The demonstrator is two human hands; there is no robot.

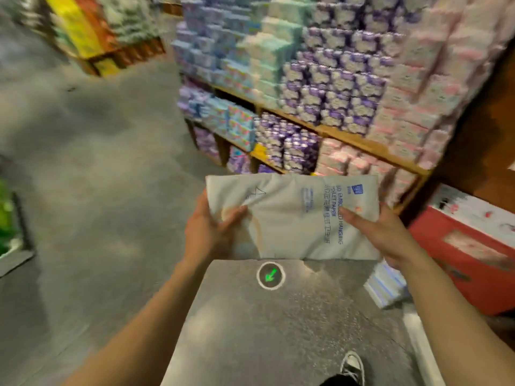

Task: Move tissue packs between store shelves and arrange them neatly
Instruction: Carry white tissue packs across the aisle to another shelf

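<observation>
Head view: a white tissue pack point(295, 215) is held in front of the wooden shelves point(342, 135), just below their stacked purple and pink packs. The left hand point(207, 232) and right hand point(381, 232) clamp its opposite ends.

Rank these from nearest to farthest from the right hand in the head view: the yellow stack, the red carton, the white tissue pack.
1. White tissue pack: held in the right hand.
2. Red carton: low down, on its right.
3. Yellow stack: across the aisle, far left.
</observation>
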